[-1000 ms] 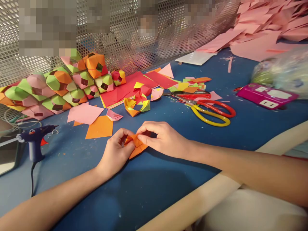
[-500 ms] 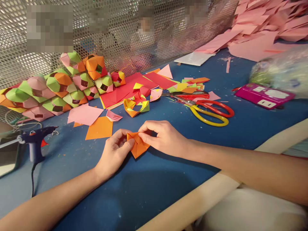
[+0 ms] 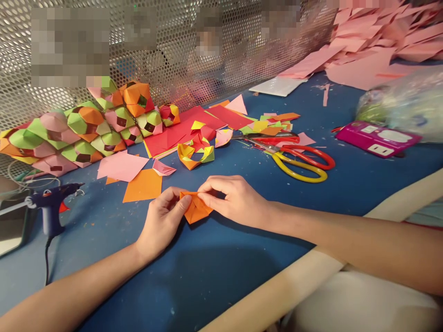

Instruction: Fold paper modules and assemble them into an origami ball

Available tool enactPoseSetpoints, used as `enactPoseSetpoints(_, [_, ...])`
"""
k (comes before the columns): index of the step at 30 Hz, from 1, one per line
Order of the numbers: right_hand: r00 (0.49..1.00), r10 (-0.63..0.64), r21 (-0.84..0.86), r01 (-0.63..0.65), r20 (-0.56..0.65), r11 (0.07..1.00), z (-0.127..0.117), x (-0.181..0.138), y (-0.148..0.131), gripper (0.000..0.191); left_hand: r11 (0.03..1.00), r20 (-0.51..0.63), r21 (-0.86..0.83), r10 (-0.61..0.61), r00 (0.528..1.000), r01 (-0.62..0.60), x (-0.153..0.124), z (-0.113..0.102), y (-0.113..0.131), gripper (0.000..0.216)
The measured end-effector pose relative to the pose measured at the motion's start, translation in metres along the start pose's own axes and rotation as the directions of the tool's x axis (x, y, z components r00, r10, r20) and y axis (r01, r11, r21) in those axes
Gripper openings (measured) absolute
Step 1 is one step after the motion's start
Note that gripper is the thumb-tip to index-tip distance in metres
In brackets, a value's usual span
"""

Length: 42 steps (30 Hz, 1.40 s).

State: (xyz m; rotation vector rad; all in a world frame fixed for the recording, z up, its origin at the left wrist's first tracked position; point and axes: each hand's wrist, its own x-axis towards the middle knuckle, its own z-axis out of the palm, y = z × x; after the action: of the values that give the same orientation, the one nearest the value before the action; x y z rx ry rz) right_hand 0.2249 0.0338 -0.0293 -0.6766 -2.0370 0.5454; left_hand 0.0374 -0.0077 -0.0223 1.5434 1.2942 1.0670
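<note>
An orange folded paper piece [image 3: 196, 211] with crossing creases is held between both hands just over the blue table [image 3: 221, 272]. My left hand [image 3: 165, 216] pinches its left corner, thumb on top. From the right, my right hand [image 3: 233, 196] pinches its upper right edge between thumb and fingertips. Beyond the hands lies an open ring of folded paper [image 3: 188, 159] in orange, yellow, green and red. A small folded pink piece [image 3: 163, 168] rests near flat orange [image 3: 143, 186] and pink [image 3: 122, 166] sheets.
Joined paper balls [image 3: 86, 122] line the mesh panel [image 3: 238, 50]. At the left stands a glue gun [image 3: 51, 207] with its cord. Scissors [image 3: 301, 161] with red and yellow handles lie right of centre, near a purple box [image 3: 377, 138] and a pink paper heap [image 3: 367, 34].
The orange piece looks slightly tilted and flatter, its lower tip raised a little. Both hands keep their pinch on it, with only small finger shifts. The view has moved slightly.
</note>
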Motion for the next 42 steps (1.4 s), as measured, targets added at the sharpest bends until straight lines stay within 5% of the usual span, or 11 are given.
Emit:
enactPoseSetpoints(12, [1.000, 0.007, -0.006, -0.007, -0.019, 1.000, -0.002, 0.000, -0.001, 0.015, 0.999, 0.002, 0.036, 0.017, 1.000, -0.017, 0.000, -0.001, 0.003, 0.018])
enactPoseSetpoints(18, [0.986, 0.159, 0.044, -0.161, 0.042, 0.986, -0.004, 0.003, -0.002, 0.010, 0.995, -0.080, 0.082, 0.060, 0.995, -0.053, 0.000, -0.002, 0.001, 0.019])
enactPoseSetpoints(28, [0.999, -0.047, -0.066, 0.048, 0.006, 0.997, 0.000, -0.002, 0.008, 0.019, 0.992, -0.022, 0.128, -0.014, 1.000, 0.017, 0.002, 0.002, 0.004, 0.018])
enactPoseSetpoints(36, [0.992, 0.110, -0.067, -0.107, 0.057, 0.992, 0.000, 0.001, 0.002, 0.009, 0.998, -0.128, 0.062, 0.003, 0.992, 0.005, 0.006, 0.003, 0.002, 0.015])
enactPoseSetpoints(42, [0.997, 0.077, -0.063, -0.076, 0.022, 0.995, 0.000, 0.002, 0.003, 0.013, 0.997, -0.062, 0.067, -0.022, 0.998, 0.026, 0.004, 0.005, 0.004, 0.011])
